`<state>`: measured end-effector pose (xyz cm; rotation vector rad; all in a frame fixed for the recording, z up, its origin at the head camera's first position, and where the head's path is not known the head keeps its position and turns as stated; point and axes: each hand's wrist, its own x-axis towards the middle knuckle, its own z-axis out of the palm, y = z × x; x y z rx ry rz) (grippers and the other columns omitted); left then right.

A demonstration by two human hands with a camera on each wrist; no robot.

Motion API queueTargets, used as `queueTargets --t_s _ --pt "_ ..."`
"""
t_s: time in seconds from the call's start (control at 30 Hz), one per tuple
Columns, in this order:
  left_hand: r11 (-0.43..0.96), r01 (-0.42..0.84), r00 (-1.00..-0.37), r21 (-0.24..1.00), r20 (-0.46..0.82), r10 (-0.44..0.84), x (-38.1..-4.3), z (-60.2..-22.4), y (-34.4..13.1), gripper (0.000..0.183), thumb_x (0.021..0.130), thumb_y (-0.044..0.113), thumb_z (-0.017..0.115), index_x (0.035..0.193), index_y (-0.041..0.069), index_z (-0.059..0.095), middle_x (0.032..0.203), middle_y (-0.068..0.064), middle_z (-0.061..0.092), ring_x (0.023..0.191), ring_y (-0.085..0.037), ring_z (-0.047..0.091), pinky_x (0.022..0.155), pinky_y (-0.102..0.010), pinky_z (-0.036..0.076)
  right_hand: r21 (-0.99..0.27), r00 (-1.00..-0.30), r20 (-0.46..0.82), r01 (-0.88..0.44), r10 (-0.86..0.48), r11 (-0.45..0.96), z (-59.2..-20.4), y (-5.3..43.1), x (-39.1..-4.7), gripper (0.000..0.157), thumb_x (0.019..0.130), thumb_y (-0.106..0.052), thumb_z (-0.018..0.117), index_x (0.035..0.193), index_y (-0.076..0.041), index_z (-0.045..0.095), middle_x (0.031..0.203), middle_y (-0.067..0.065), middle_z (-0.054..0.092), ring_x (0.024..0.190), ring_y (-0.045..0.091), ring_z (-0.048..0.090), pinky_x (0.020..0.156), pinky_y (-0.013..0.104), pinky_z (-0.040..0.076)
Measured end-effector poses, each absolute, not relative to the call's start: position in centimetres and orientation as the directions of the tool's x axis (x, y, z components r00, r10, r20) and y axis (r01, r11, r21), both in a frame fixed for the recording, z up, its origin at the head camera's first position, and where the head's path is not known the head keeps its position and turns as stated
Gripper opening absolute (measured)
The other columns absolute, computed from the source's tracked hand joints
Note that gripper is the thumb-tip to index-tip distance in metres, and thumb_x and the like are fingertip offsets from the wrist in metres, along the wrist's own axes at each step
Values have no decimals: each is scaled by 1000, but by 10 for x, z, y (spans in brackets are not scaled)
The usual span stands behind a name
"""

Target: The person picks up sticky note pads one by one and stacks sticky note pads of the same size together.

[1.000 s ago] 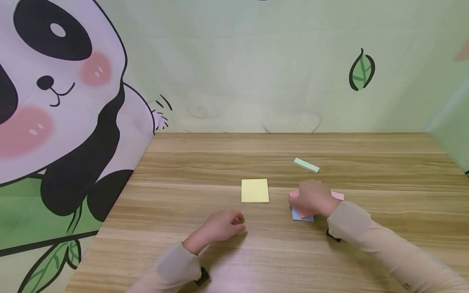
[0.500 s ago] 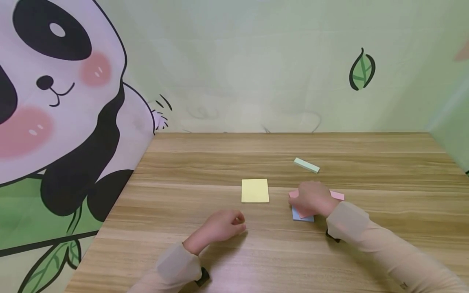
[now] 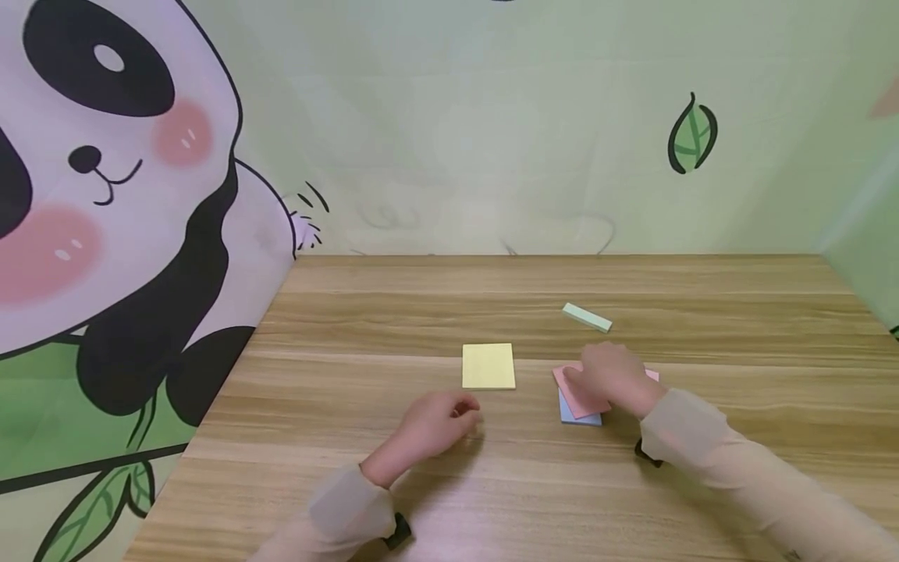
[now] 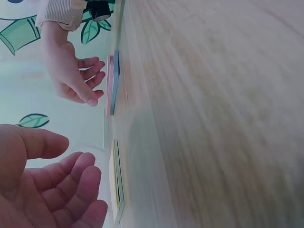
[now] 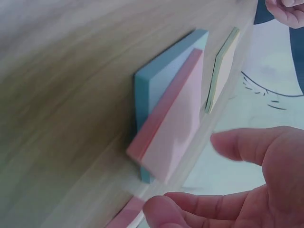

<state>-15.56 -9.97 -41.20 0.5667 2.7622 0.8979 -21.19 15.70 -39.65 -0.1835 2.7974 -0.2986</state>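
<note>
Left hand (image 3: 435, 425) edges forward, right hand (image 3: 609, 373) rightward

Both curve loosely, holding nothing, the right just over the pink pad (image 3: 579, 396), askew atop the blue pad (image 3: 570, 414). A yellow pad (image 3: 488, 366) lies leftward; farther back, a green strip (image 3: 587, 318).

I make out beige sleeves (image 3: 765, 476) at four and seven o'clock, a black gadget (image 3: 399, 531) by each cuff (image 3: 684, 429).

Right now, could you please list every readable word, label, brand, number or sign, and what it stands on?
No text is readable in any view.
Right sleeve: a dark mark, too small to read.
Yellow pad, blue pad, pink pad: no writing visible.
</note>
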Motion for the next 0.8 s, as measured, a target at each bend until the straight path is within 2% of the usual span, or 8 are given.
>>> queueTargets --t_s 0.17,0.37,0.53,0.8 --pt "723 307 -909 619 -35 416 -158 -413 -88 16 85 20 54 93 11 64 87 -1 64 80 -14 57 70 -26 44 -222 -945 -283 -102 -164 970 -394 164 -211 32 87 -26 44 59 -10 46 54 0 36 48 13 35 42 23 26" --pt "679 299 -898 671 -44 439 -162 -419 -72 18 84 18 54 95 9 64 88 -3 64 81 -14 57 69 -23 44 -222 -942 -292 -103 -167 970 -393 168 -208 34 86 -25 46 55 -12 41 52 -1 33 46 11 32 42 22 25" --pt "637 221 -882 739 -127 454 -166 -424 -60 25 85 18 54 105 6 60 89 -4 62 78 -12 54 64 -22 42 -234 -937 -289 -128 -195 964 -391 169 -204 37 86 -26 48 52 -12 41 50 -2 34 45 11 34 42 21 26" --pt "572 78 -848 817 -247 469 -172 -427 -41 35 84 20 55 115 4 53 91 -2 59 69 -8 54 60 -20 43 -308 -938 -277 -119 -208 944 -392 174 -197 36 83 -18 48 48 -15 37 45 -4 36 40 9 34 40 19 27"
